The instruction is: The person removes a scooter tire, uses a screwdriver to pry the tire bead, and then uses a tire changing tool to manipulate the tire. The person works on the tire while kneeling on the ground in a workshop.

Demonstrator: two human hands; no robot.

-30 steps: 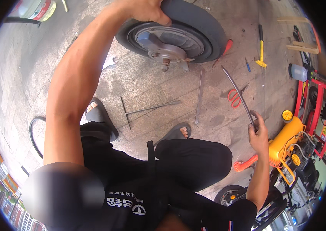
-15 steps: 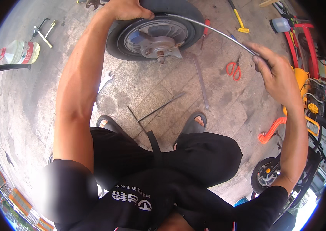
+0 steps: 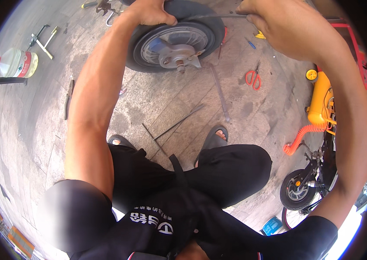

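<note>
A scooter-type wheel with a black tyre point(image 3: 215, 38) and a grey metal hub point(image 3: 172, 51) lies on the paving at the far middle, its axle end toward me. My left hand point(image 3: 155, 12) grips the far left part of the tyre, thumb pressed on the sidewall near the rim. In my right hand point(image 3: 263, 19), to the right of the wheel, is the end of a long thin metal tyre lever point(image 3: 222, 16). Its other end reaches the tyre's edge beside my left thumb; whether the tip sits under the bead I cannot tell.
Orange-handled scissors point(image 3: 253, 80), a flat metal bar point(image 3: 218, 93) and a T-shaped rod point(image 3: 179, 121) lie on the ground nearer me. A clear jug point(image 3: 16, 63) stands left. At right are a yellow air tank point(image 3: 320, 102), a coiled orange hose point(image 3: 300, 135) and a small-wheeled vehicle point(image 3: 298, 188).
My right hand has swung the lever's end away from me and leftward, so the lever now runs almost level across the tyre. My left hand stays on the tyre.
</note>
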